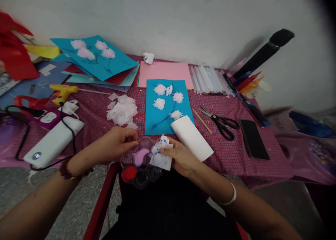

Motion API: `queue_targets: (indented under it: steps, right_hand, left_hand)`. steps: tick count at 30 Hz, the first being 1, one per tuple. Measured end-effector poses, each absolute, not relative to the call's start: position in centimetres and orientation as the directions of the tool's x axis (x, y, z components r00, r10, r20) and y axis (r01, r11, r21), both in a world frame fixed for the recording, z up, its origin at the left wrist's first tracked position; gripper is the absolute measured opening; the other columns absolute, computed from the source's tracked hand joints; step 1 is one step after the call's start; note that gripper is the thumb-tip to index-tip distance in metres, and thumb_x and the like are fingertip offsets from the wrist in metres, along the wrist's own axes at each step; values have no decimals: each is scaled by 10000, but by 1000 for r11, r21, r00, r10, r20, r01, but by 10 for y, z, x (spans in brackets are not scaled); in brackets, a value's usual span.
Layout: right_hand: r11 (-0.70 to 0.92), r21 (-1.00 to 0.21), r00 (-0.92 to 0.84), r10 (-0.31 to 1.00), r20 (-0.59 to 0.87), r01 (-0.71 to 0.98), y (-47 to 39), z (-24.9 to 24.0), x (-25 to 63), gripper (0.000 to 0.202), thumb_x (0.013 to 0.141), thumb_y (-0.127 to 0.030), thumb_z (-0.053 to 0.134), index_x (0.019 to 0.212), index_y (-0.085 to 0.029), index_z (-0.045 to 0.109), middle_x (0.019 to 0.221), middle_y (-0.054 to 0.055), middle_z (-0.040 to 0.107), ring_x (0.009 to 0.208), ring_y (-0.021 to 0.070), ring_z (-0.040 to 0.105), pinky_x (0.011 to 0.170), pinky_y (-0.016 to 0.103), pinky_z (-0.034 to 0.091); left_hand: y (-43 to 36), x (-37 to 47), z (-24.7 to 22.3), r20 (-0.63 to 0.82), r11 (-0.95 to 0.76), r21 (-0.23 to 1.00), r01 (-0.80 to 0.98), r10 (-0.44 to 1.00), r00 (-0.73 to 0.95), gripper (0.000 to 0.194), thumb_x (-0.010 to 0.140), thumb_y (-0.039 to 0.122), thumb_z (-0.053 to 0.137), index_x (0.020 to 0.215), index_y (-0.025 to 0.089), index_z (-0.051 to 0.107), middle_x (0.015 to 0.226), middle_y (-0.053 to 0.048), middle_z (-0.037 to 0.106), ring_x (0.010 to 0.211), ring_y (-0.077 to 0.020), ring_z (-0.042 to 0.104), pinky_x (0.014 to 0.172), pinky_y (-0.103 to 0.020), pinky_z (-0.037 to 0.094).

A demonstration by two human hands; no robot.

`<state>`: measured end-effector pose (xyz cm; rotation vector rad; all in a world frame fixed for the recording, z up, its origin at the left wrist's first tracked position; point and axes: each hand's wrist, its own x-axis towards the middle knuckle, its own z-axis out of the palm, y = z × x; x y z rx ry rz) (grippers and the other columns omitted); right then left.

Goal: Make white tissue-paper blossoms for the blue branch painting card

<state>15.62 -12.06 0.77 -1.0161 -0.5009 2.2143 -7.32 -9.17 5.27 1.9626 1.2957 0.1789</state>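
Observation:
My right hand (181, 156) is closed on a piece of white paper (162, 159) with blue paint stains, thumb on top. Under that paper and beside it is a clear plastic paint palette (141, 177), its round wells showing pink and red paint; it sits low, at the table's front edge. My left hand (122, 140) is curled by the palette's left rim, fingertips pressed together; whatever they may hold is hidden. Just beyond my hands lies a blue sheet (152, 122) with fluffy white and pale pink paper flowers and a painted branch. A folded white paper (193, 138) overlaps its lower right corner.
Left of the blue sheet is a pile of white paper pieces (123, 110). Farther left are a yellow glue gun (63, 92), a white power bank (54, 142) and a black cable. On the right lie scissors (222, 122), a wooden stick (202, 121) and a phone (253, 139).

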Motion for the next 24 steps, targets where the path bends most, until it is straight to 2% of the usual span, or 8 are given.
queue_targets:
  steps: [5,9,11,13,15,18,21,24]
  right_hand:
    - [-720,-540,-527,690,-495,-436,-121,2,160,339,760,-386,693,1020,-187,607,916,58,684,823,187,635,780,345,464]
    - [-804,-452,-688,578,-439,-387,-119,2,165,408,872,-517,495,1109,-200,594,1030,89,675,892,201,632,814,373,463]
    - [-827,-422,-727,541,-421,-371,-117,3,168,425,888,-526,448,1144,-214,579,1051,86,670,891,200,634,807,379,469]
    - [-825,-422,-708,550,-443,-377,-117,4,169,387,872,-468,485,1160,-222,567,1053,77,666,891,196,633,811,378,473]
    - [-796,-465,-633,597,-493,-388,-117,3,169,377,786,-309,590,1153,-228,558,1048,59,663,890,192,629,813,365,475]
    - [-645,-663,-401,761,-510,-380,-115,-1,168,465,625,-101,596,1073,-224,579,965,17,659,838,169,609,758,301,472]
    - [-469,-839,-186,882,-433,-274,-110,-3,167,300,599,-89,512,862,-207,595,715,-38,586,622,112,522,568,220,407]
    - [-427,-877,-118,904,-411,-218,-106,-2,164,109,613,-144,476,694,-199,525,559,-65,459,473,83,381,443,201,282]
  left_hand:
    - [-85,-74,52,-259,-206,651,731,845,469,212,830,273,509,655,155,523,559,43,494,522,-80,434,489,-203,299]
    - [-80,-77,50,-251,-205,643,738,854,456,230,831,285,506,644,152,523,557,36,501,524,-83,447,496,-205,309]
    - [-79,-78,48,-257,-195,644,740,856,449,233,832,288,503,645,151,528,563,32,511,529,-86,456,497,-206,311]
    - [-78,-80,46,-265,-182,651,736,855,446,229,833,292,505,655,152,538,571,30,523,534,-88,462,498,-206,314]
    - [-77,-82,45,-269,-174,658,733,855,444,231,834,298,508,658,153,542,571,32,523,532,-88,459,498,-205,318]
    - [-76,-88,42,-291,-162,661,733,844,449,237,841,306,506,662,156,549,566,34,520,527,-87,453,491,-203,320]
    - [-74,-92,38,-307,-159,655,739,837,452,243,842,322,517,667,157,557,566,32,528,526,-89,459,487,-204,318]
    - [-73,-94,34,-303,-161,662,732,836,458,247,843,328,524,668,158,559,568,31,532,526,-88,463,488,-205,321]
